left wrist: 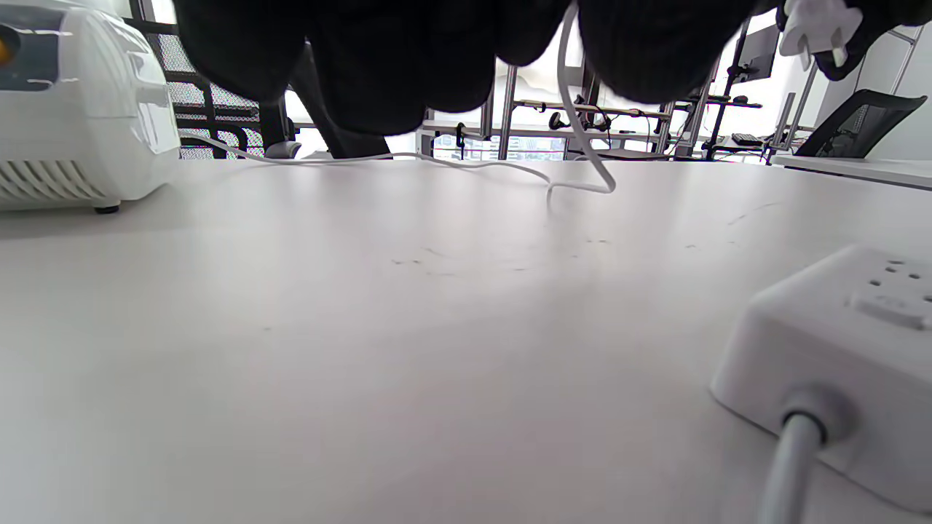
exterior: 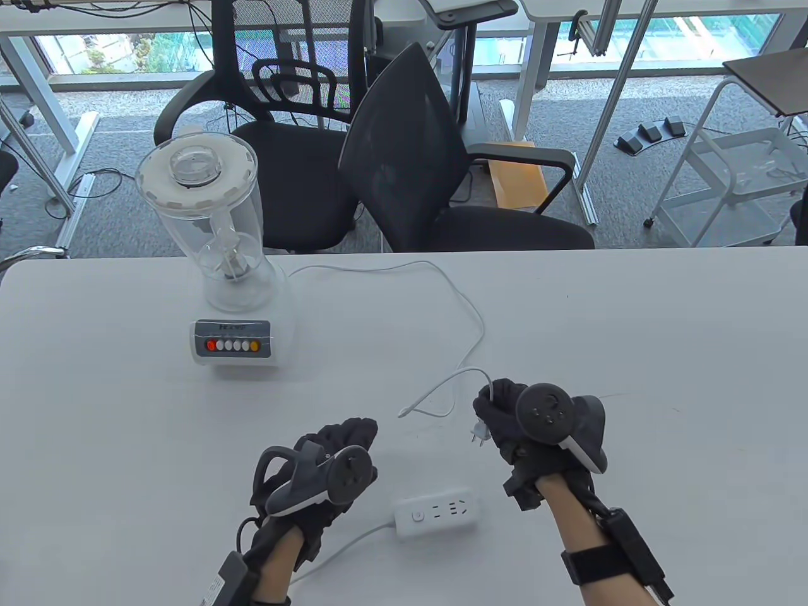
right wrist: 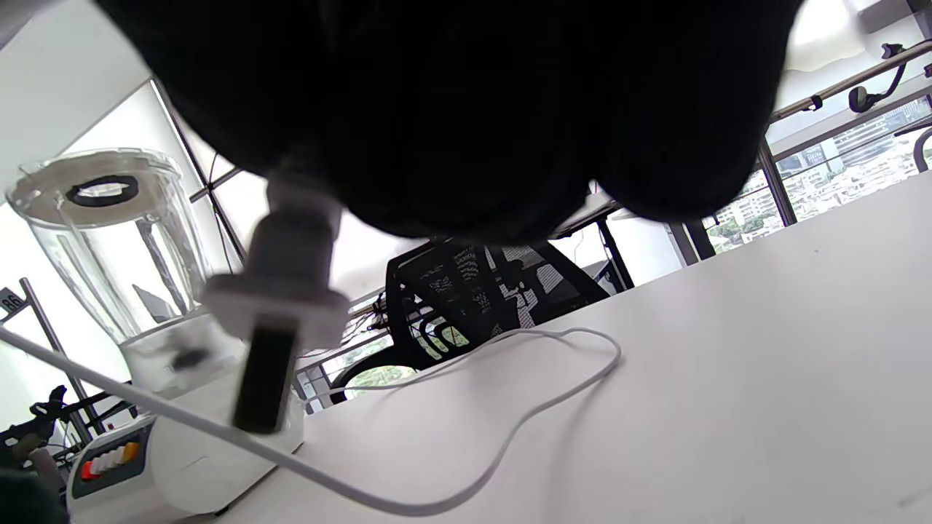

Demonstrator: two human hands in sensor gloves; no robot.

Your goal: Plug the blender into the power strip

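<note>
The blender (exterior: 221, 265) with a clear jar stands at the table's back left; it also shows in the right wrist view (right wrist: 145, 349). Its white cord (exterior: 467, 315) loops across the table to my right hand (exterior: 505, 416), which grips the white plug (exterior: 481, 432) above the table, prongs pointing down-left. The plug (right wrist: 280, 313) hangs below my fingers in the right wrist view. The white power strip (exterior: 437, 511) lies near the front edge, below and left of the plug. My left hand (exterior: 334, 454) rests on the table left of the strip (left wrist: 844, 364), holding nothing.
The power strip's own cord (exterior: 341, 549) runs left toward the front edge under my left wrist. Two black office chairs (exterior: 410, 158) stand behind the table's far edge. The white table (exterior: 631, 353) stretches to the right.
</note>
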